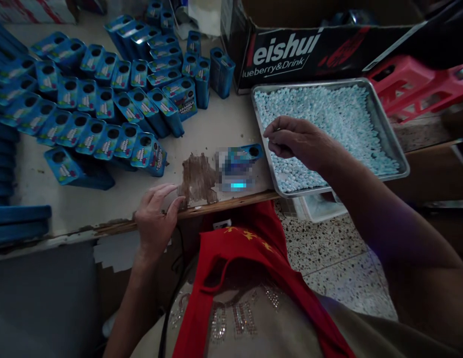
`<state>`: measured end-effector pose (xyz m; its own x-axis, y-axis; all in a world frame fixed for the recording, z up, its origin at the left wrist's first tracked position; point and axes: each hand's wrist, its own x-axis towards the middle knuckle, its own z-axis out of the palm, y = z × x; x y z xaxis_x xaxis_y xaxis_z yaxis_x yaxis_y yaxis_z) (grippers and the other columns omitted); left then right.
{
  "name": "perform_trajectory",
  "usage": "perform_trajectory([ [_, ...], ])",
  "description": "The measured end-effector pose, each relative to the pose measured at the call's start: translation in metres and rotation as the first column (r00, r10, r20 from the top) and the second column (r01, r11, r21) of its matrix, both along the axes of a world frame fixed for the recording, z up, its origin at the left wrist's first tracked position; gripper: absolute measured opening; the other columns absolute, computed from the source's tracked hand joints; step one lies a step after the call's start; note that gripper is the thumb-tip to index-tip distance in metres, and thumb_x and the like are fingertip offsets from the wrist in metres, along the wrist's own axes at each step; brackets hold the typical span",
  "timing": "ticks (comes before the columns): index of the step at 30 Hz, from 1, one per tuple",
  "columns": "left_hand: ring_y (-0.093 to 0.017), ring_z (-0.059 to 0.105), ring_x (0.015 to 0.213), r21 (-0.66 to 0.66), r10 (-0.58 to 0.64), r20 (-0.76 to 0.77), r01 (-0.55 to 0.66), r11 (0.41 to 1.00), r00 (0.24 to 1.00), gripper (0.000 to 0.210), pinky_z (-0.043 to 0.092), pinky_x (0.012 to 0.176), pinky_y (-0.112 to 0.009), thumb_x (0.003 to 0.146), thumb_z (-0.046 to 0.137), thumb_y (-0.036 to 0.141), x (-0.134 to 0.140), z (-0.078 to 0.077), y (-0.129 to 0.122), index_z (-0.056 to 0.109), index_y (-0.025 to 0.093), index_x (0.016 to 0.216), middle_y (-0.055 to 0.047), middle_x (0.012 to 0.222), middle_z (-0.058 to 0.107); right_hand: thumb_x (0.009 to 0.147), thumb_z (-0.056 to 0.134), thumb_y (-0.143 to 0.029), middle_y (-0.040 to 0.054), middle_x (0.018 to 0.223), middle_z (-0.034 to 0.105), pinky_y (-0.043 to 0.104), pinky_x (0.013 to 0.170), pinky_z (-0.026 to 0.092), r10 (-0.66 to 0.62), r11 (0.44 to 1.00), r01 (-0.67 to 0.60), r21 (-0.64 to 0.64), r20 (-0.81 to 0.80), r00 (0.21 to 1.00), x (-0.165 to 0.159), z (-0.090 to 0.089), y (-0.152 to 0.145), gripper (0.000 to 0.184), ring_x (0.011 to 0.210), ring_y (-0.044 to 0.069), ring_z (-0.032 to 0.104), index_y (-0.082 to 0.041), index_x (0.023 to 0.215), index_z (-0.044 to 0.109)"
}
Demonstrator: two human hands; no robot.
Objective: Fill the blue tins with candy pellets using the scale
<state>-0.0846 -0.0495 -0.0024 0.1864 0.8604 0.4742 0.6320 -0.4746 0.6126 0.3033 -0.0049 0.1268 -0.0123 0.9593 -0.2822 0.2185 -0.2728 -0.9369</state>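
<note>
My left hand (156,211) rests at the front edge of the table, thumb and fingers apart, holding nothing. Over the left part of a metal tray (393,149), my right hand (296,141) has its fingers pinched together; whatever may be between them is too small or hidden to see. Small pale blue and white pellets (328,107) fill the tray. Between my hands lies a blue item (253,150), mostly covered by a pixelated patch, with a dark round opening at its right end. The nearest blue candy tin (151,151) in the rows stands beyond my left hand.
Several blue tins (104,136) with round openings stand in rows on the left of the table (201,132); more are stacked at the far left. Behind the tray is a black cardboard box (283,52). A pink-red plastic stool (414,84) is to the right.
</note>
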Motion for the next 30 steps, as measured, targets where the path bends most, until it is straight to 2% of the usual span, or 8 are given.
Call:
perform_trajectory([
  [3, -0.031, 0.081, 0.119, -0.040, -0.007, 0.006, 0.007, 0.999, 1.000, 0.021, 0.065, 0.111, -0.047, 0.108, 0.080, 0.042, 0.006, -0.001, -0.001, 0.081, 0.029, 0.125, -0.007, 0.124, 0.084, 0.103, 0.079, -0.017, -0.0010, 0.067, 0.055, 0.028, 0.056, 0.033, 0.029, 1.000, -0.029, 0.001, 0.040, 0.999, -0.003, 0.003, 0.002, 0.018, 0.059, 0.013, 0.043, -0.024, 0.088, 0.072],
  [6, -0.031, 0.081, 0.120, -0.042, -0.021, 0.002, 0.021, 0.999, 1.000, 0.020, 0.065, 0.112, -0.046, 0.109, 0.078, 0.039, 0.013, -0.002, -0.001, 0.081, 0.028, 0.125, -0.007, 0.124, 0.085, 0.098, 0.087, -0.017, -0.0004, 0.068, 0.057, 0.031, 0.060, 0.034, 0.105, 0.993, -0.112, 0.037, 0.155, 0.982, -0.007, 0.009, 0.007, 0.017, 0.062, 0.014, 0.047, -0.022, 0.085, 0.077],
  [11, -0.029, 0.082, 0.119, -0.004, -0.052, -0.026, 0.052, 0.999, 0.998, 0.018, 0.064, 0.112, -0.044, 0.111, 0.076, 0.034, 0.018, -0.004, -0.002, 0.081, 0.026, 0.127, -0.007, 0.126, 0.085, 0.093, 0.091, -0.022, -0.0031, 0.068, 0.058, 0.032, 0.067, 0.036, 0.220, 0.950, -0.294, 0.106, 0.442, 0.870, -0.009, 0.012, 0.017, 0.008, 0.068, 0.015, 0.052, -0.021, 0.089, 0.083],
  [15, -0.028, 0.082, 0.120, 0.011, -0.055, -0.072, 0.055, 0.998, 0.996, 0.018, 0.064, 0.111, -0.042, 0.113, 0.074, 0.031, 0.013, -0.005, 0.000, 0.079, 0.026, 0.130, -0.007, 0.127, 0.084, 0.097, 0.090, -0.033, -0.0037, 0.071, 0.059, 0.032, 0.069, 0.036, 0.243, 0.930, -0.352, 0.104, 0.544, 0.803, -0.006, 0.003, 0.021, 0.016, 0.071, 0.015, 0.053, -0.019, 0.096, 0.082],
  [21, -0.028, 0.082, 0.120, 0.038, -0.079, -0.078, 0.082, 0.996, 0.994, 0.019, 0.065, 0.112, -0.042, 0.113, 0.075, 0.030, 0.016, -0.004, 0.004, 0.078, 0.026, 0.132, -0.007, 0.129, 0.084, 0.091, 0.097, -0.038, -0.0025, 0.076, 0.061, 0.032, 0.068, 0.035, 0.133, 0.949, -0.264, 0.173, 0.537, 0.833, -0.009, -0.009, 0.021, 0.028, 0.073, 0.016, 0.053, -0.020, 0.094, 0.076],
  [25, -0.028, 0.082, 0.122, 0.031, -0.084, -0.083, 0.087, 0.996, 0.993, 0.020, 0.065, 0.113, -0.042, 0.113, 0.076, 0.030, 0.020, 0.000, 0.005, 0.077, 0.026, 0.133, -0.007, 0.130, 0.084, 0.107, 0.080, -0.035, -0.0034, 0.072, 0.054, 0.030, 0.064, 0.034, -0.015, 0.973, -0.074, 0.220, 0.379, 0.925, 0.008, -0.006, 0.018, 0.025, 0.066, 0.014, 0.046, -0.021, 0.089, 0.069],
  [27, -0.028, 0.081, 0.122, 0.043, -0.087, -0.094, 0.091, 0.995, 0.992, 0.021, 0.065, 0.112, -0.042, 0.113, 0.076, 0.030, 0.020, 0.002, 0.005, 0.077, 0.026, 0.134, -0.007, 0.130, 0.084, 0.106, 0.072, -0.020, -0.0038, 0.070, 0.053, 0.028, 0.061, 0.035, -0.103, 0.982, 0.062, 0.180, 0.231, 0.968, 0.029, -0.012, 0.014, 0.018, 0.063, 0.013, 0.045, -0.021, 0.089, 0.067],
  [30, -0.028, 0.082, 0.120, 0.069, -0.098, -0.119, 0.107, 0.992, 0.988, 0.023, 0.065, 0.111, -0.040, 0.112, 0.078, 0.030, 0.019, 0.007, 0.007, 0.077, 0.026, 0.135, -0.007, 0.128, 0.084, 0.093, 0.072, -0.004, -0.0032, 0.070, 0.057, 0.025, 0.060, 0.039, -0.173, 0.985, 0.173, 0.009, 0.101, 0.980, 0.064, -0.033, 0.002, 0.016, 0.062, 0.012, 0.048, -0.020, 0.091, 0.071],
])
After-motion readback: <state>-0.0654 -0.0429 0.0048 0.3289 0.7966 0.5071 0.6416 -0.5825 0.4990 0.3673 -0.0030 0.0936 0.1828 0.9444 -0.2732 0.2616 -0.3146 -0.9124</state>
